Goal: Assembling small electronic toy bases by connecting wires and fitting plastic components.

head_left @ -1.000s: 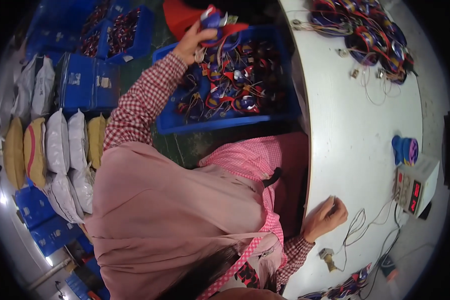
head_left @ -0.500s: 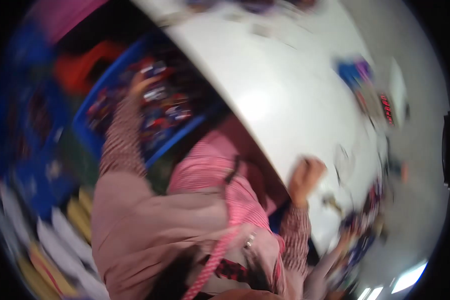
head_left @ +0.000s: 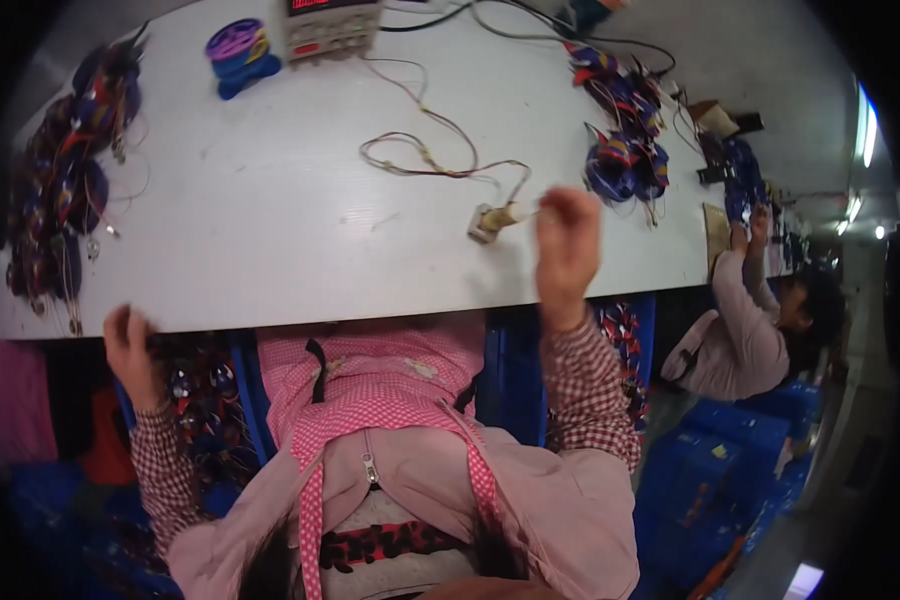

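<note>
My right hand [head_left: 568, 245] is over the right part of the white table [head_left: 300, 210], fingers pinched together; what they hold, if anything, is too small to make out. Just left of its fingertips lies a small connector block [head_left: 483, 225] with a pale tip. A thin brown cable [head_left: 425, 165] runs from it toward a bench power supply [head_left: 332, 28]. My left hand [head_left: 133, 348] is at the table's front left edge, fingers loosely curved and somewhat blurred, with nothing visible in them. Below it, a blue bin holds shiny dark parts [head_left: 205, 400].
Dark blue and red wired pieces are heaped at the table's left [head_left: 75, 180] and right [head_left: 625, 150]. A blue-and-purple spool [head_left: 240, 55] stands by the supply. Another blue bin [head_left: 642, 340] is below my right arm. A co-worker [head_left: 740, 330] sits at the right.
My view has turned from the left-hand bin toward the table. My left hand has come up out of the bin's parts to the table edge. My right hand is now beside the connector block.
</note>
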Demonstrator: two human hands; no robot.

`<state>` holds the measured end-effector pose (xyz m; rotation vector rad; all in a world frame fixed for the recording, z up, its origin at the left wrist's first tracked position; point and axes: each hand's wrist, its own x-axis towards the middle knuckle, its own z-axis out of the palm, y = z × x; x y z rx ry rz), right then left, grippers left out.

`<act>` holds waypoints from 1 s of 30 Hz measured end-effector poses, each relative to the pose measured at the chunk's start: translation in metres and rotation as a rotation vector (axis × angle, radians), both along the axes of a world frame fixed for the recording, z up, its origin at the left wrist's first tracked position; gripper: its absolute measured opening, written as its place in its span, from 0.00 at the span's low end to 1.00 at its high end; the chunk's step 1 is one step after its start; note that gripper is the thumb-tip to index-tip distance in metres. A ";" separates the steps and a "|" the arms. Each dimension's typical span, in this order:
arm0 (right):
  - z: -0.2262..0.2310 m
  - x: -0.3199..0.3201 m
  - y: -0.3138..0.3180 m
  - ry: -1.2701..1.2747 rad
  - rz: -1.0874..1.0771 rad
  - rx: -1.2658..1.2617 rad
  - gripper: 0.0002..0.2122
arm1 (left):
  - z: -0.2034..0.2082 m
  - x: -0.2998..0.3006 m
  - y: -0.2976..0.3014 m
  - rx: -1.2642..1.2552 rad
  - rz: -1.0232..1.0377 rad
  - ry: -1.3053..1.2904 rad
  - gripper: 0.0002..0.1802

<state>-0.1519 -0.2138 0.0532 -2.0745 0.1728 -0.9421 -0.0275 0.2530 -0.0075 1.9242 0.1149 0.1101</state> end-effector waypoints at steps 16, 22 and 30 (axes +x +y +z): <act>-0.055 -0.023 -0.242 0.470 -0.405 0.672 0.18 | 0.034 0.031 -0.629 0.465 -1.260 -0.179 0.65; -0.048 -0.041 -0.217 0.399 -0.263 0.846 0.14 | 0.032 0.022 -0.641 0.620 -1.213 -0.069 0.64; -0.033 -0.072 -0.216 0.354 -0.112 0.919 0.07 | 0.060 0.046 -0.588 0.130 -1.438 0.286 0.40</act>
